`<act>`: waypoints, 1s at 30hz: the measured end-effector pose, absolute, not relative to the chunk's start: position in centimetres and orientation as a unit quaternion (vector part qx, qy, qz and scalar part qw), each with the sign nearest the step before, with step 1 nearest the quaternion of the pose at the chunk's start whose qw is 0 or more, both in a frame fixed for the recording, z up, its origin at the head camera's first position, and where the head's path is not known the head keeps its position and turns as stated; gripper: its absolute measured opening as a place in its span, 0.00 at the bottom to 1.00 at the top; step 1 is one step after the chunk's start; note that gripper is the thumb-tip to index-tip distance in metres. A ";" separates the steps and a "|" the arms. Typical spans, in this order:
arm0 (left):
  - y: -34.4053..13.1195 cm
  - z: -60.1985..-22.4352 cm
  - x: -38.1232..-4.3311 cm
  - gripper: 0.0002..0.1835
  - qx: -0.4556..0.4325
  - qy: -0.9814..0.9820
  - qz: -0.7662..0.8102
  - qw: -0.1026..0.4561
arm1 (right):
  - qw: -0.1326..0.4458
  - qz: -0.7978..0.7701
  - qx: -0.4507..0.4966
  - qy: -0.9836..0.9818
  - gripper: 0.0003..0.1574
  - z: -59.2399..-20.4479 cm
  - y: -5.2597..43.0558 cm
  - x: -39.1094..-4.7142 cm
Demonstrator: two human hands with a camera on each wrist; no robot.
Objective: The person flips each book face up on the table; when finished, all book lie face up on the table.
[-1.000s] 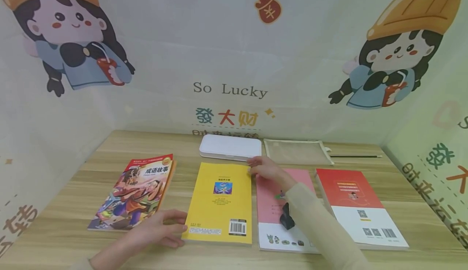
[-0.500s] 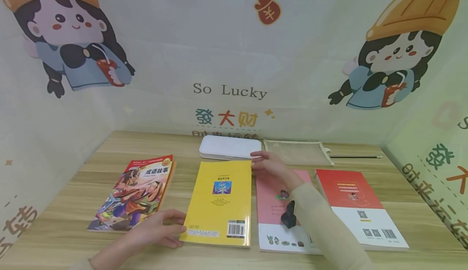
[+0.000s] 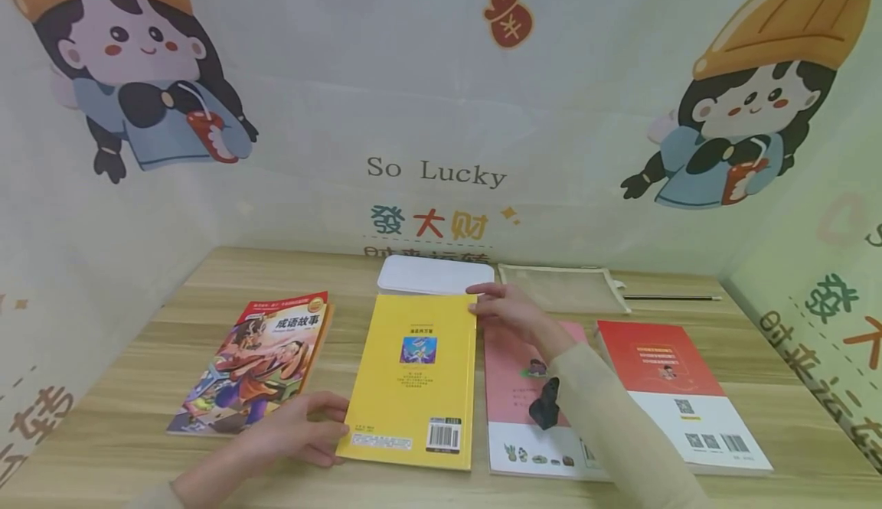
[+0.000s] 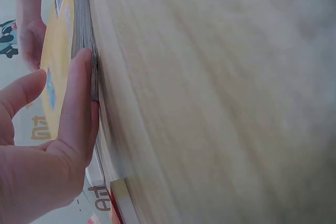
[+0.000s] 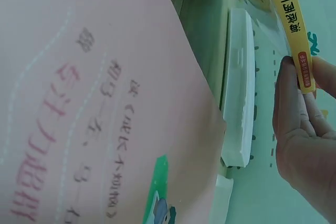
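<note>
A yellow paperback book [image 3: 406, 375] lies back cover up in the head view, its far end raised off the table. My right hand [image 3: 513, 316] pinches its far right corner. In the right wrist view the thumb and fingers sit on opposite sides of the yellow spine [image 5: 289, 17]. At the near left corner, my left hand [image 3: 292, 429] touches the book's edge. The left wrist view has its straight fingers [image 4: 79, 103] against the page edges, one finger lower down, and the thumb off to the cover side. What lies under the book is hidden.
A colourful storybook [image 3: 255, 363] lies left. To the right are a pink book [image 3: 503, 386], partly under my right forearm, and a red-and-white book [image 3: 682, 394]. Behind stand a white case [image 3: 434, 273], a mesh pouch [image 3: 558, 287] and a pencil [image 3: 671, 298]. A printed cloth backdrop [image 3: 441, 111] encloses the table.
The yellow book's far end has risen and now covers part of the white case's front. My right hand has gone up a little with the corner. My left hand has hardly moved.
</note>
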State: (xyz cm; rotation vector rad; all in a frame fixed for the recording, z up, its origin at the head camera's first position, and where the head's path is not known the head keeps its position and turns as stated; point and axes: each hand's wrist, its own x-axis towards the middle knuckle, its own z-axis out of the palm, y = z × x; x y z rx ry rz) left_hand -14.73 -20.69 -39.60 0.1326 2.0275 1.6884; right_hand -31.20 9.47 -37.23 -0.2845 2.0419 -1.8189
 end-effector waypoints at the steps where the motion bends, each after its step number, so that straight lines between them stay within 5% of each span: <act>1: -20.7 -39.6 -14.8 0.30 0.049 0.742 0.620 0.250 | 0.192 -0.654 -0.107 0.724 0.25 -37.2 9.5 -31.1; 13: -21.1 -39.7 -15.1 0.31 0.059 0.730 0.622 0.278 | 0.145 -0.729 -0.168 0.648 0.18 -36.7 9.9 -30.1; 30: -21.4 -40.1 -15.0 0.27 0.138 0.675 0.660 0.298 | 0.135 -0.726 -0.106 0.666 0.23 -37.1 10.2 -30.3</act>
